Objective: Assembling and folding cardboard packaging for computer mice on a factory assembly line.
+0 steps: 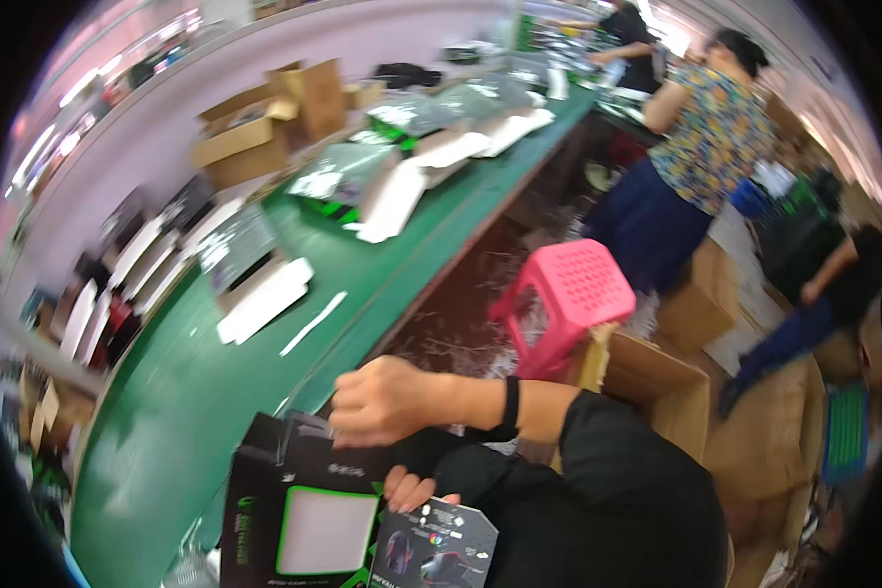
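Note:
A black printed carton (pixel 255 519) with green trim and a pale, green-framed panel stands low in the picture, at the near edge of the green bench. My left hand (pixel 409 490) has its fingers curled over the edge of a dark grey panel (pixel 436 549) with cut corners and pictures of computer mice, beside the carton. Whether panel and carton are one piece, I cannot tell. Above it, my right hand (pixel 377 402) is closed like a fist at the carton's upper edge, a black band round the wrist. What its fingers hold, if anything, is hidden.
Several grey-wrapped packages with white flaps (pixel 343 176) line the green bench (pixel 167 421). Cardboard boxes (pixel 240 137) stand along the wall. A pink stool (pixel 578 284) and an opened carton (pixel 657 382) are to the right. Co-workers (pixel 706 137) stand farther along.

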